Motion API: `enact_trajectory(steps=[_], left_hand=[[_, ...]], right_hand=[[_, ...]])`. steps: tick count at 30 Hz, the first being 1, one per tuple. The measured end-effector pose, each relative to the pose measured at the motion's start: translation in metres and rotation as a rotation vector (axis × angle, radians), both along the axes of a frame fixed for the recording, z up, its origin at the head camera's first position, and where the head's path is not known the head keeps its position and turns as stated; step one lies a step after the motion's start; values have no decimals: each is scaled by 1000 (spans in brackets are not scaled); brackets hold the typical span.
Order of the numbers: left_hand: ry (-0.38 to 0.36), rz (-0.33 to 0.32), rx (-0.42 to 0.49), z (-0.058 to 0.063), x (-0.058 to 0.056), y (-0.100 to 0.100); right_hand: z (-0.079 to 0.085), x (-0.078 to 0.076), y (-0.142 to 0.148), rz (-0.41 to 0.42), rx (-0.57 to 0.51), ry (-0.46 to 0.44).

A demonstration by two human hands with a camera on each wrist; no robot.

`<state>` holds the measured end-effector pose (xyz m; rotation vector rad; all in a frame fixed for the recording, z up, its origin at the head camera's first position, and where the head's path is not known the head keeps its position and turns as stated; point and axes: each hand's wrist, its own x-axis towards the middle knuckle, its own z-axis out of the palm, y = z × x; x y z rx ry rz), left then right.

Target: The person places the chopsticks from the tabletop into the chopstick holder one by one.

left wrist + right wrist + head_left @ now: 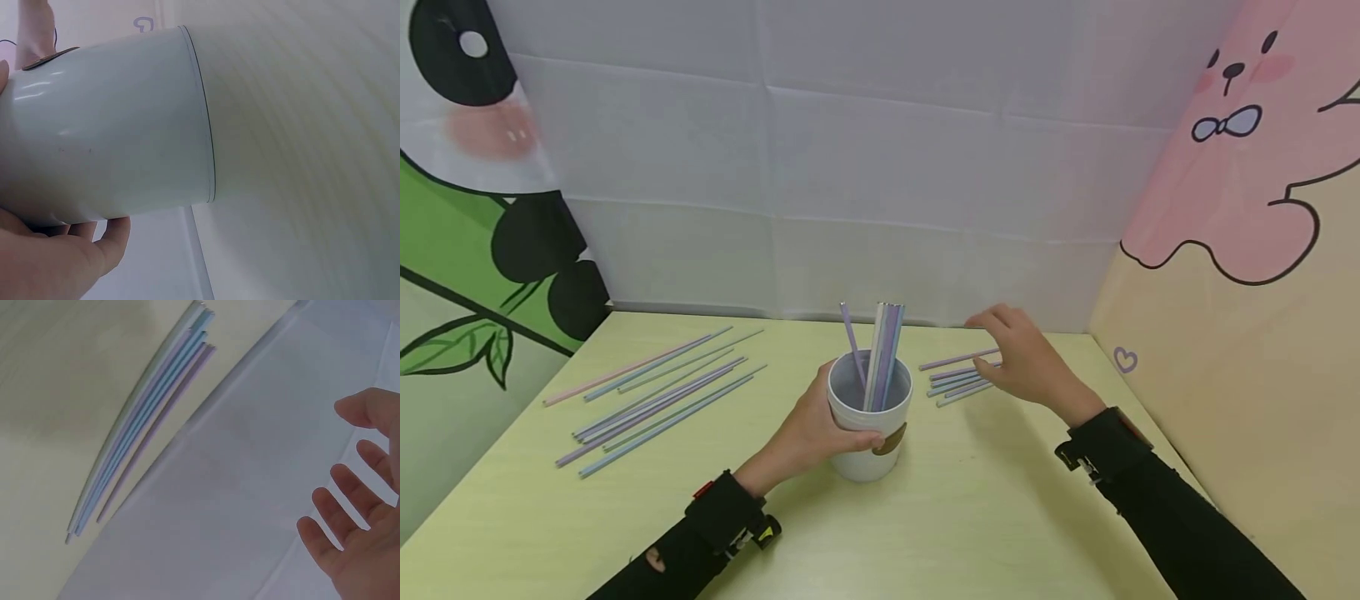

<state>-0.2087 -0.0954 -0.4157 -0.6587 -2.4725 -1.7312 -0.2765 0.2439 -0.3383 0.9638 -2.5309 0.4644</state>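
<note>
A white cup [857,463] with a brown patch on its side stands upright on the table. My left hand [805,435] grips it from the left, thumb across the front and fingers behind. Several pastel straws [883,358] stand in the cup, bunched towards its right side, with one purple straw [851,337] leaning apart. My right hand [1026,358] is over the right end of a small pile of straws [955,382], fingers spread and holding nothing. In the right wrist view, a gap shows between that hand [362,506] and the straws [140,419].
More pink, blue, green and purple straws [651,411] lie spread on the left of the pale yellow table [880,542]. A white sheet [880,167] hangs along the back edge. Printed panels with cartoon figures stand at left and right.
</note>
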Motion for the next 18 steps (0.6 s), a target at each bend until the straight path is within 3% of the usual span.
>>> enact_trajectory(steps=[8, 18], left_hand=[[-6, -3, 10, 0, 0, -1], [-7, -8, 3, -1, -1, -1]], right_hand=[[-28, -8, 9, 9, 104, -39], [-62, -15, 17, 27, 159, -91]])
